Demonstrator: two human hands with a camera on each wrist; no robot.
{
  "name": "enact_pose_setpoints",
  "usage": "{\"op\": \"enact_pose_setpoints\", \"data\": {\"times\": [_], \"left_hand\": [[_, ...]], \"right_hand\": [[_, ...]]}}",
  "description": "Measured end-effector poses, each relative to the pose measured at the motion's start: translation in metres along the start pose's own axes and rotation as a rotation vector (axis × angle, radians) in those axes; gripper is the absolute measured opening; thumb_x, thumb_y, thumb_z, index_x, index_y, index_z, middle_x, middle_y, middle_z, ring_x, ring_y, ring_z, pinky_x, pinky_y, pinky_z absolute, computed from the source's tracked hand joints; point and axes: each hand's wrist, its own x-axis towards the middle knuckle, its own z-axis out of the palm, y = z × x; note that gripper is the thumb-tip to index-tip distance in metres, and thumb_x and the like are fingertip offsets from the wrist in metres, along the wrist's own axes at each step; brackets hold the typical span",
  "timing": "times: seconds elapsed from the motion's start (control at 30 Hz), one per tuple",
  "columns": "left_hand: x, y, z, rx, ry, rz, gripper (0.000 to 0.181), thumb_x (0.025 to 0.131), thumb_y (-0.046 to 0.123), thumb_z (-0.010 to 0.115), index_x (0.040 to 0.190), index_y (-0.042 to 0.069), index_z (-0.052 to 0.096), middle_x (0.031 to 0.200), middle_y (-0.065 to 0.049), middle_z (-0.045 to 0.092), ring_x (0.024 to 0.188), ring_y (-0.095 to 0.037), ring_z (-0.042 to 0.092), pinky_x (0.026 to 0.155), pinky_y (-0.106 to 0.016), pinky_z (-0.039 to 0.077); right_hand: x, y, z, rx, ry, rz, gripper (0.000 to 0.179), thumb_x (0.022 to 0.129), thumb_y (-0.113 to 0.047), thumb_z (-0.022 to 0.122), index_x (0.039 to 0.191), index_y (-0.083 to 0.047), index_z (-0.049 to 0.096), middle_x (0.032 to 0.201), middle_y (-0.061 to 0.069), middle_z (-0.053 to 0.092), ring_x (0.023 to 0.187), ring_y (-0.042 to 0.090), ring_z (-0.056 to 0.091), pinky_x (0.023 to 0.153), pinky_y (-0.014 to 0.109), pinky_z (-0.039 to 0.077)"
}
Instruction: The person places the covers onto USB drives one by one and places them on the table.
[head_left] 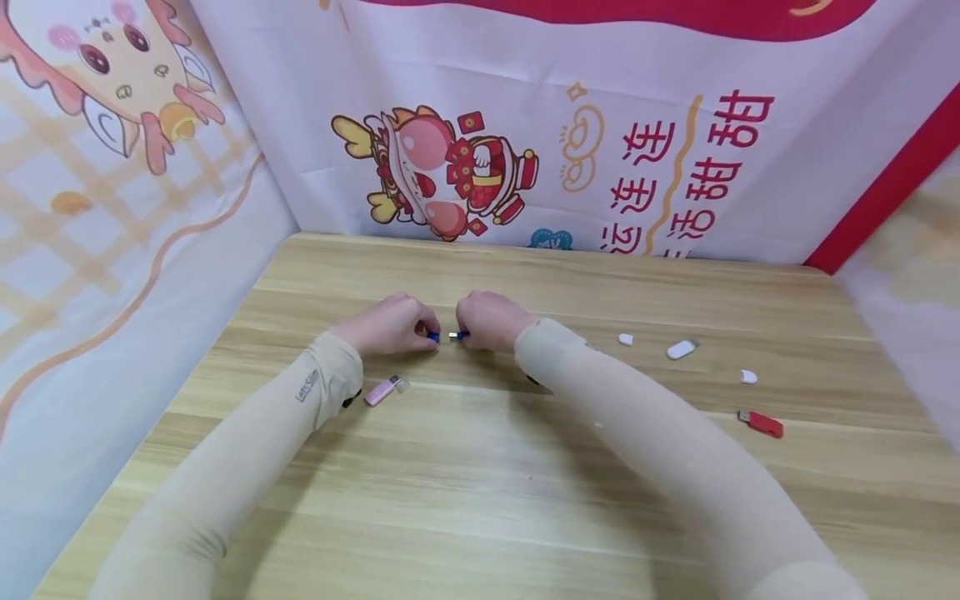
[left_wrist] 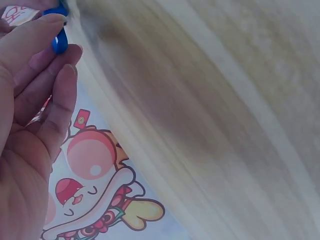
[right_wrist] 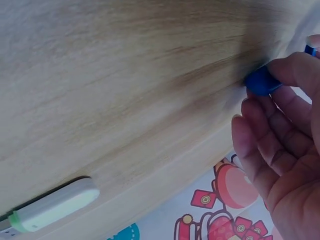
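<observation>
Over the far middle of the table, my left hand [head_left: 396,325] pinches a small blue cap [left_wrist: 60,43] between thumb and fingers. Facing it, my right hand [head_left: 491,320] grips a blue USB stick [right_wrist: 262,81], its metal plug pointing left toward the cap. A narrow gap separates the plug from the cap in the head view. Nearest my left wrist lies a pink USB stick [head_left: 381,392], with a clear cap [head_left: 403,386] at its plug end. The right hand's fingers hide part of the blue stick.
Right of my right arm lie a white USB stick [head_left: 681,349], one white cap [head_left: 626,339], another white cap [head_left: 747,377] and a red USB stick [head_left: 763,424] with its plug bare. A printed cloth [head_left: 480,67] hangs behind the wooden table [head_left: 480,500].
</observation>
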Motion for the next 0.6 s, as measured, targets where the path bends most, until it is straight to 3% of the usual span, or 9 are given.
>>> {"op": "enact_pose_setpoints", "data": {"times": [0.37,0.5,0.6], "left_hand": [[-0.006,0.007,-0.004,-0.098,0.024,-0.04,0.018,0.09,0.017,0.075,0.105,0.008,0.077,0.09,0.003,0.072,0.077,-0.011,0.063,0.073,-0.029,0.055],[-0.008,0.011,-0.005,-0.088,0.045,-0.017,0.018,0.092,0.017,0.072,0.107,0.007,0.076,0.094,0.002,0.073,0.078,-0.009,0.064,0.075,-0.03,0.055],[-0.008,0.023,-0.006,-0.086,0.062,0.006,0.017,0.094,0.015,0.07,0.106,0.006,0.076,0.096,0.002,0.073,0.081,-0.009,0.065,0.077,-0.031,0.056]], "right_hand": [[-0.019,0.004,-0.002,0.044,0.032,-0.011,0.01,0.09,-0.021,0.076,0.097,-0.014,0.073,0.079,-0.004,0.064,0.074,0.017,0.058,0.074,0.025,0.05],[-0.038,0.007,-0.01,0.051,0.1,-0.058,0.005,0.091,-0.017,0.073,0.092,-0.012,0.071,0.075,-0.003,0.063,0.068,0.016,0.057,0.068,0.027,0.049],[-0.059,0.012,-0.015,0.04,0.18,-0.109,0.006,0.092,-0.011,0.069,0.086,-0.011,0.068,0.073,-0.003,0.062,0.065,0.016,0.056,0.064,0.028,0.049]]}}
